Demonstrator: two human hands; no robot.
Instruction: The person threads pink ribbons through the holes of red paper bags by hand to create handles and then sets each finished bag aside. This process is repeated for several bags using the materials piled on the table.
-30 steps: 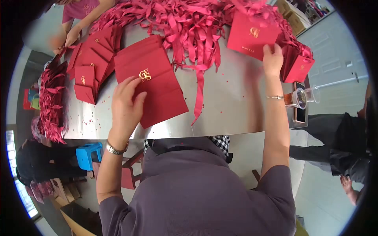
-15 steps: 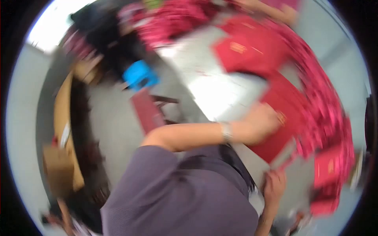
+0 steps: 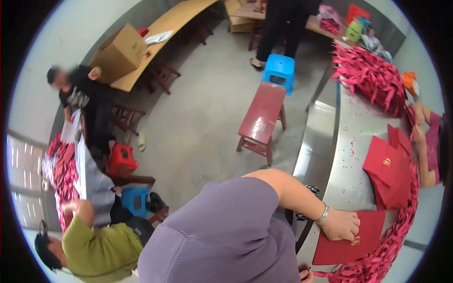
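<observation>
My L hand lies loosely spread, the flat red paper bag w/ gold monogram under its fingers, so a sideways drag could skew it into the glossy crimson ribbons alongside, esp. if my R hand, grip unclear, tugs.

Readable lettering: gold monogram on a flat red bag at the counter's near long edge; interlaced letters, appear to be G and S, partly cut by overlapping strokes. Same type of gold mark on the upper bag of a red stack, set toward the counter's far long edge; smaller in view, reading less certain. Pale print on the black shirt of a seated person: illegible. Faint dark marks on a cardboard box atop a wooden table: too small to read.
</observation>
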